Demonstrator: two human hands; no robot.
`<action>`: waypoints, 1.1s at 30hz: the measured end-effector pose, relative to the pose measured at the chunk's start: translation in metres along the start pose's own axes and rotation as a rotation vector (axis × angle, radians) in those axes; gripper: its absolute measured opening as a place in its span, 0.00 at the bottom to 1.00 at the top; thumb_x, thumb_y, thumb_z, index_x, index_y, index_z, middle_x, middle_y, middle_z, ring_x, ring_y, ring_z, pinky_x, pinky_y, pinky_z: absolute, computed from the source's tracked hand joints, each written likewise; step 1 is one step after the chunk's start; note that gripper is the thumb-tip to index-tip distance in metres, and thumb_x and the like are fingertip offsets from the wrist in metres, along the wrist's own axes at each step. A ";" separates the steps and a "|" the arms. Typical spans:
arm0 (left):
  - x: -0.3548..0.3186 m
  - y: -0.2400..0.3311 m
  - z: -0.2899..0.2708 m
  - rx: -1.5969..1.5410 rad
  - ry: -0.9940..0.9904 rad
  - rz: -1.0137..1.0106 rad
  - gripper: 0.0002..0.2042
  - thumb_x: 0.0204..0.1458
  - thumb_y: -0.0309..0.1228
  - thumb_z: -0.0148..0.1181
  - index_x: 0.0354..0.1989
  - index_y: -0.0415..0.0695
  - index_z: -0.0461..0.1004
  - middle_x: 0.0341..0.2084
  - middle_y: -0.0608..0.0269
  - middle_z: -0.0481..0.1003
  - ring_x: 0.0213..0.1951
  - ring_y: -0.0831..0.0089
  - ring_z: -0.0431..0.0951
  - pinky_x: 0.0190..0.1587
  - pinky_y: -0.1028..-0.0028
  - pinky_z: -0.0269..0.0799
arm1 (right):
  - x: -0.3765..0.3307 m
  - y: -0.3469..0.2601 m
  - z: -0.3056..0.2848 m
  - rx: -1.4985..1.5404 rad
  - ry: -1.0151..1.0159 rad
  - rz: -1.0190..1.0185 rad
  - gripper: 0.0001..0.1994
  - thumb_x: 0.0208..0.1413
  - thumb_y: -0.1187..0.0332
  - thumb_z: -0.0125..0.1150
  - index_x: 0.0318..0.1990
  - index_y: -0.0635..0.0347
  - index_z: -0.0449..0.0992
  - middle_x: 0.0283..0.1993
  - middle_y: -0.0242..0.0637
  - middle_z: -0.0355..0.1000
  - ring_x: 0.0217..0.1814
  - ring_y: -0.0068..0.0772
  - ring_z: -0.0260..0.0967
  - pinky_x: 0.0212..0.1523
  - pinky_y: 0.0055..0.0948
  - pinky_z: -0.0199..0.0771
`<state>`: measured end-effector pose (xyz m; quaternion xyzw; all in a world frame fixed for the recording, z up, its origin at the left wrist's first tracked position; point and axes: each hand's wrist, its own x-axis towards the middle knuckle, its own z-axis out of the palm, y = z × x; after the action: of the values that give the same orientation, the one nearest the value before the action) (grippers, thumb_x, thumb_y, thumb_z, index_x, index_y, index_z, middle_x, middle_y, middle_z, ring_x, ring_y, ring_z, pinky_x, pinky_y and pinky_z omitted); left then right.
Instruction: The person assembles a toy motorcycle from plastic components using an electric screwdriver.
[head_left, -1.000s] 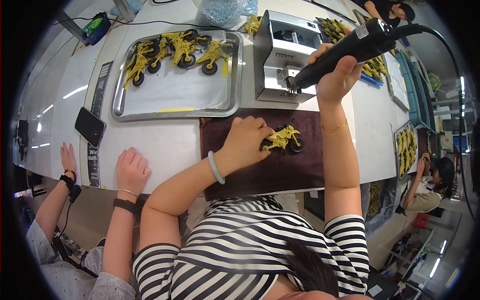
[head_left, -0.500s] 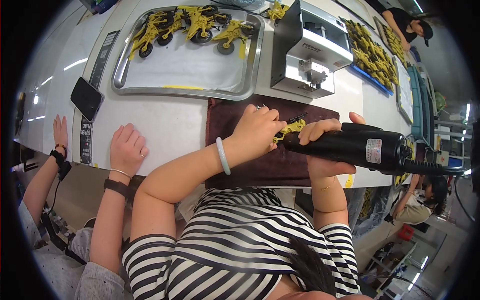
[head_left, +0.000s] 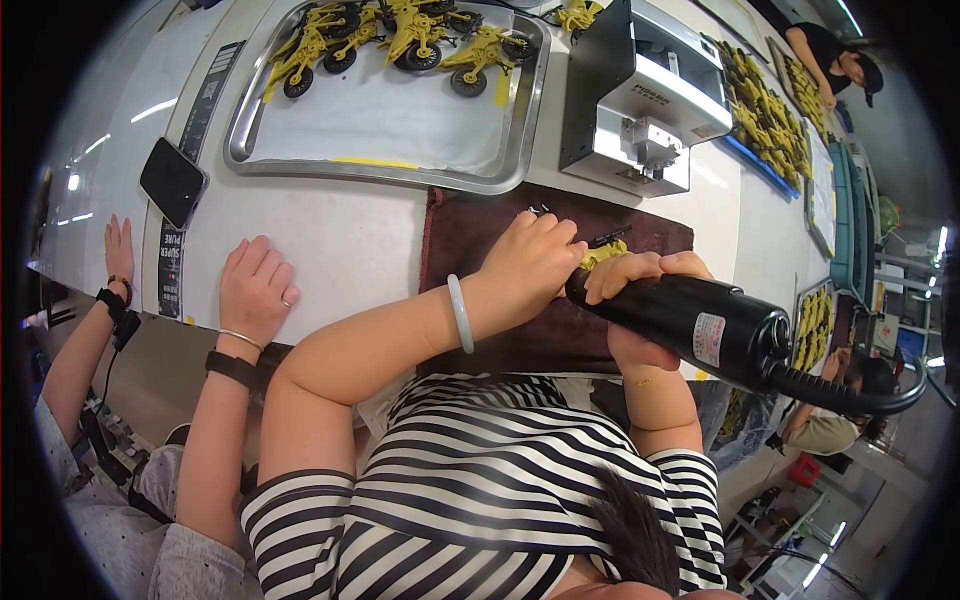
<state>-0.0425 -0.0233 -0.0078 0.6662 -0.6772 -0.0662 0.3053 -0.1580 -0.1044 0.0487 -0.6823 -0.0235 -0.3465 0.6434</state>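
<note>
Compared with the frame of one second ago, the right grip (head_left: 632, 272) has brought the corded electric screwdriver (head_left: 690, 325) down from the silver screw feeder (head_left: 640, 115) to the maroon mat (head_left: 550, 345). Relative to the frame half a second ago, we note that the screwdriver's rear end has swung nearer to the wearer's body. We judge that this change places the tool in working position at the yellow toy motorcycle (head_left: 603, 253), away from the feeder.

Location: the motorcycle is on the mat, between the two hands, partly covered by their fingers.

Right grip: closed around the front of the screwdriver body, with the cord leaving the far end at the right. The bit is hidden; we cannot tell whether it touches the motorcycle.

Left grip (head_left: 525, 255): fingers curled narrow at the motorcycle's left end. We judge that it steadies the toy; the exact contact is covered.

Surroundings: we find a metal tray (head_left: 400, 176) holding further toy motorcycles (head_left: 410, 40) beyond the left grip. A co-worker's hand (head_left: 258, 290) rests on the worktop (head_left: 330, 215) at the left, near a black phone (head_left: 174, 183).
</note>
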 end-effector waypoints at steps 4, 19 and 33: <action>0.005 0.000 -0.002 -0.016 0.002 0.031 0.13 0.39 0.28 0.59 0.37 0.44 0.72 0.27 0.66 0.65 0.33 0.70 0.66 0.36 0.71 0.58 | -0.003 -0.003 -0.004 -0.063 0.072 0.077 0.42 0.33 0.35 0.58 0.49 0.56 0.54 0.26 0.40 0.65 0.22 0.34 0.63 0.25 0.31 0.67; 0.012 0.000 -0.008 -0.299 -0.073 -0.109 0.28 0.27 0.29 0.70 0.42 0.44 0.66 0.32 0.61 0.71 0.38 0.63 0.70 0.41 0.68 0.61 | 0.115 -0.020 -0.074 -0.205 0.403 -0.283 0.41 0.47 0.36 0.48 0.60 0.56 0.46 0.25 0.37 0.66 0.22 0.29 0.64 0.26 0.27 0.68; 0.012 -0.002 -0.005 -0.361 -0.049 -0.178 0.31 0.26 0.27 0.71 0.43 0.42 0.62 0.34 0.58 0.71 0.39 0.59 0.71 0.44 0.66 0.64 | 0.090 0.000 -0.053 -0.083 0.436 -0.177 0.43 0.44 0.36 0.52 0.55 0.68 0.53 0.21 0.37 0.64 0.18 0.27 0.64 0.22 0.23 0.65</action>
<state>-0.0369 -0.0330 -0.0010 0.6558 -0.6001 -0.2295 0.3964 -0.1128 -0.1890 0.0908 -0.6127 0.0705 -0.5411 0.5717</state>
